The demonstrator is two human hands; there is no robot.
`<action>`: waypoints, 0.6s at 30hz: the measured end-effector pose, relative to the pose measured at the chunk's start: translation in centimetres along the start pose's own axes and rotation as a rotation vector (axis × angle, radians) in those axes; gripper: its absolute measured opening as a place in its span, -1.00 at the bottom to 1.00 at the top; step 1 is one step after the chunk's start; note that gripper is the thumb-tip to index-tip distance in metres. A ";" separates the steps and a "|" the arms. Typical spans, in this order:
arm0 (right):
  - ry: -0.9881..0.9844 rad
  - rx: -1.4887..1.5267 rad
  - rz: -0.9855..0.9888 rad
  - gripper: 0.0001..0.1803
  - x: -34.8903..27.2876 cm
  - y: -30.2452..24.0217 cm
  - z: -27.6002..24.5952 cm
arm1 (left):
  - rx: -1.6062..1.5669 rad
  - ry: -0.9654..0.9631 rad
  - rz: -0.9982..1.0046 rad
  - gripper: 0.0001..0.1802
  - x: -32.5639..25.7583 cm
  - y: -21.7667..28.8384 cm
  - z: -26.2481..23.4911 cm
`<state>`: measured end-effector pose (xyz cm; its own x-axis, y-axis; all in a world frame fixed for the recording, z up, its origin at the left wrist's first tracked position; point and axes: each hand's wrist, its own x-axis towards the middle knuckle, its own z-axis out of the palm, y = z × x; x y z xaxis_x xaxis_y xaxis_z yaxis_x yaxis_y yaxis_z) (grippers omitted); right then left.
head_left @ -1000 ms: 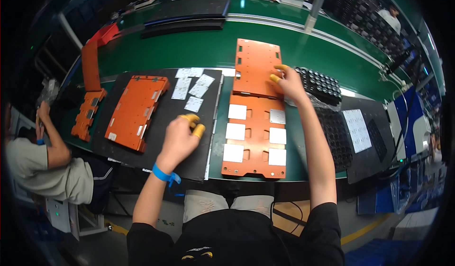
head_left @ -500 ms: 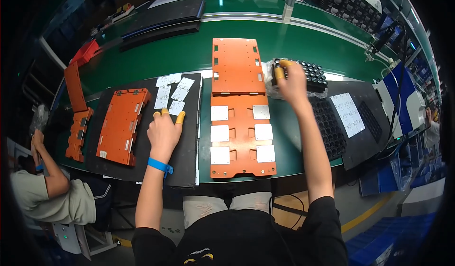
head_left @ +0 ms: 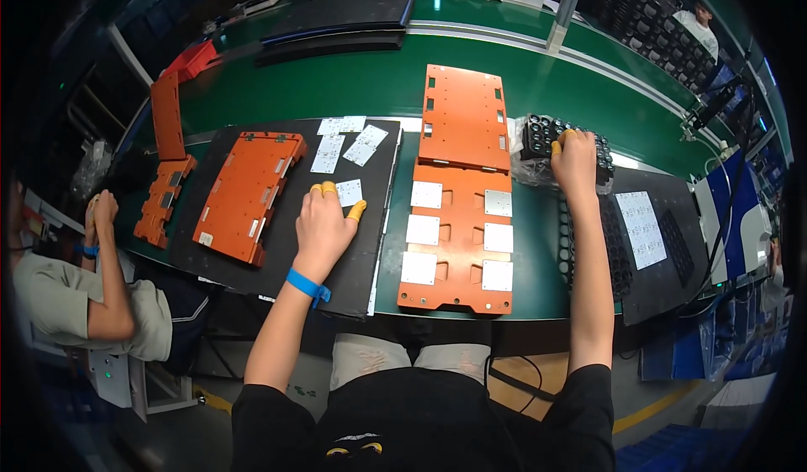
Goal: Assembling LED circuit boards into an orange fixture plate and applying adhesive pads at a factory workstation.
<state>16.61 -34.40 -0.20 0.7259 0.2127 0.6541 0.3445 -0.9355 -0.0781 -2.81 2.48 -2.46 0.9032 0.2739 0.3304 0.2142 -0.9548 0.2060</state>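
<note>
My left hand, with yellow finger covers and a blue wristband, has its thumb and fingertips around a small white circuit board on the black mat. Other such boards lie just beyond. My right hand reaches over a black tray of round, shiny lens-like parts in clear plastic wrap. Its covered fingers are pinched at the tray, and what they hold is hidden. Between my hands an orange hinged fixture lies opened, its lid flipped away from me. White plates line both its sides.
A second orange fixture lies on the black mat at left. Farther left stands another opened one, near a seated co-worker. At right are an empty-looking black tray, a white board sheet and a blue-and-white machine.
My left hand has drawn the small white board nearer me, away from the others. My right hand has shifted toward the near side of the lens tray. The whole view has swung left.
</note>
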 end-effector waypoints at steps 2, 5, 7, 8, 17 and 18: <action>-0.023 0.005 0.044 -0.88 0.2 0.5 0.3 | -0.069 0.041 0.007 -0.47 0.2 0.0 0.4; 0.032 0.014 0.057 -0.89 0.4 0.0 0.5 | -0.241 -0.004 -0.131 -0.43 0.4 -0.4 0.5; 0.049 0.015 0.044 -0.88 0.3 0.1 0.9 | -0.330 -0.046 -0.136 -0.41 0.8 -1.2 1.2; 0.066 0.015 0.031 -0.88 0.3 0.3 1.1 | -0.332 -0.045 -0.132 -0.41 0.9 -1.3 1.3; 0.038 -0.002 0.069 -0.81 -0.2 0.9 1.7 | -0.176 -0.028 -0.087 -0.41 0.3 0.1 0.7; 0.031 -0.017 0.073 -0.79 -0.3 1.0 1.7 | -0.190 -0.032 -0.095 -0.42 0.3 0.0 0.8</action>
<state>17.73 -34.89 -1.70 0.7299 0.1357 0.6699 0.2810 -0.9530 -0.1132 -2.20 2.48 -3.08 0.8942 0.3549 0.2727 0.2277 -0.8853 0.4054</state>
